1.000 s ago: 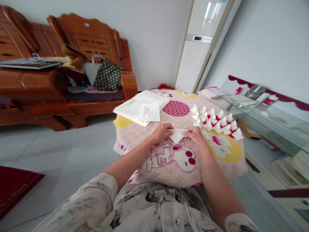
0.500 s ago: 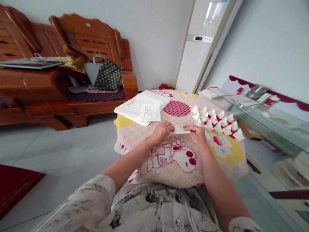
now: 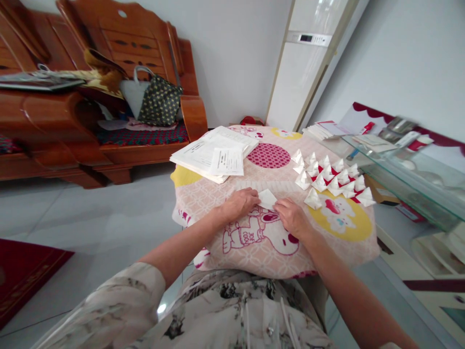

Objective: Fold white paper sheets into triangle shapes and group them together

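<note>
A small folded white paper (image 3: 268,198) lies on the cartoon-printed pink cloth (image 3: 218,198) covering a round table. My left hand (image 3: 240,203) pinches the paper's left edge with curled fingers. My right hand (image 3: 291,217) presses its lower right edge, fingers bent down on it. Several finished folded white-and-red paper triangles (image 3: 332,178) stand in rows just right of my hands. A stack of white printed sheets (image 3: 212,155) lies at the table's far left.
A wooden sofa (image 3: 90,97) with a dotted bag (image 3: 160,102) stands behind on the left. A tall white air conditioner (image 3: 301,63) is in the corner. A glass-topped counter (image 3: 410,169) with papers and tins runs along the right. A red mat (image 3: 22,271) lies on the floor.
The paper went from a hanging triangle between both hands to a smaller folded piece pressed on the cloth. My head tilted, shifting the view slightly.
</note>
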